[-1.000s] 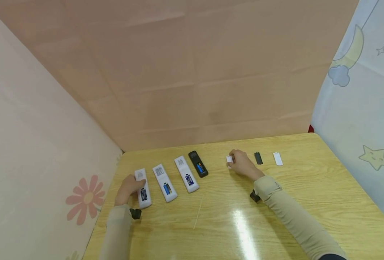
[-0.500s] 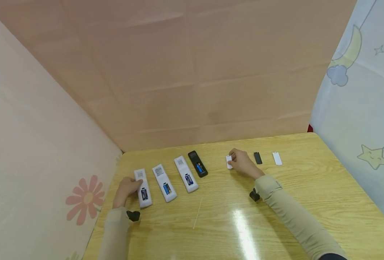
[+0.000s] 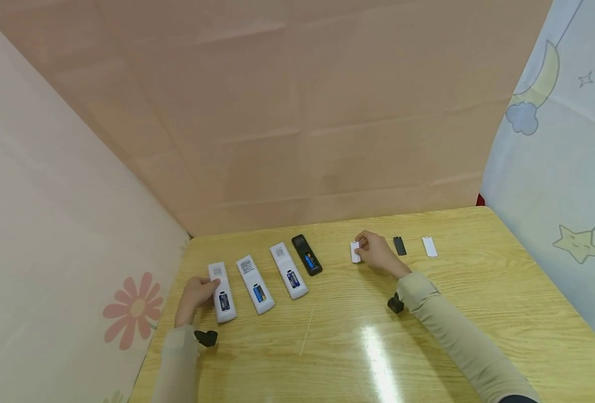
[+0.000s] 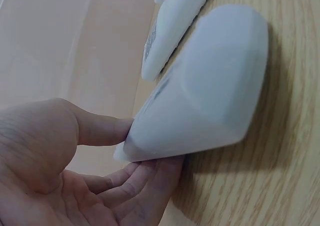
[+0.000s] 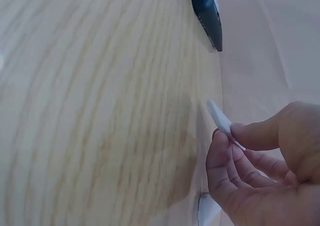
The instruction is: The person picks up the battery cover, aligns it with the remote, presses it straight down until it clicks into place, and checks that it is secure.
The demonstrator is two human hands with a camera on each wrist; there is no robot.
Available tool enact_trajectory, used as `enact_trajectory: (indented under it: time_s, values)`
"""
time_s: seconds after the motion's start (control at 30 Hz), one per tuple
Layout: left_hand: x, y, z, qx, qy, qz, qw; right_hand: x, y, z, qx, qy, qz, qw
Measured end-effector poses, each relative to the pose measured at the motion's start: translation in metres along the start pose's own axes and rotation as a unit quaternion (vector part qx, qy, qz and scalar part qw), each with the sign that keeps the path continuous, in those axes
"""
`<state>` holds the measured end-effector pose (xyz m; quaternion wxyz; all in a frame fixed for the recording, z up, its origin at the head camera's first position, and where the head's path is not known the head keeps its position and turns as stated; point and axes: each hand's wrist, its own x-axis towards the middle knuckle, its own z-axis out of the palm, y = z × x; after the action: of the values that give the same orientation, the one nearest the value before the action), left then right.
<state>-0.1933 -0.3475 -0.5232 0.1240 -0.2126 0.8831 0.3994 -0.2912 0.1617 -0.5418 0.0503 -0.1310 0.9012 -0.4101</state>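
Note:
In the head view my left hand [image 3: 196,293] grips the leftmost white remote control [image 3: 218,271], thumb on its face and fingers under its side. Its battery bay is uncovered, with batteries [image 3: 224,301] showing. The left wrist view has the remote [image 4: 215,85] end-on, with the thumb above and fingers below one edge. Right of the remotes, my right hand [image 3: 376,253] pinches a small white battery cover [image 3: 355,252] between thumb and fingertips. In the right wrist view that cover [image 5: 220,120] stands tilted over the table.
Two more white remotes [image 3: 248,267] [image 3: 280,254] and a black remote [image 3: 302,246] lie face down, batteries exposed. A black cover [image 3: 400,245] and a white cover [image 3: 430,246] lie right of my hand. Another white piece [image 5: 207,211] sits below it. Walls border the table [image 3: 337,336].
My left hand has drawn back slightly, and the gripped remote has turned a little, its near end shifting right. The right hand stays nearly in place, with more of the cover showing.

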Motion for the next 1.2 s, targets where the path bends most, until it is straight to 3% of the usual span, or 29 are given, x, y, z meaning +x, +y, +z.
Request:
enact_trajectory:
  time_s: [0.23,0.7,1.0,1.2]
  values:
    - [0.000,-0.003,0.001,-0.054,-0.002,0.001,0.9986,-0.003,0.002,-0.002,0.036,0.010,0.000,0.9993]
    - [-0.005,0.001,0.004,-0.078,-0.001,0.008,0.9969,-0.009,-0.003,-0.003,0.122,0.001,0.011,0.9925]
    - [-0.005,0.004,0.007,-0.101,-0.009,-0.008,0.9948,-0.014,-0.015,-0.006,0.163,-0.010,0.023,0.9863]
    - [-0.008,0.012,0.009,-0.109,-0.011,0.008,0.9939,-0.016,-0.020,-0.007,0.179,-0.008,0.017,0.9837]
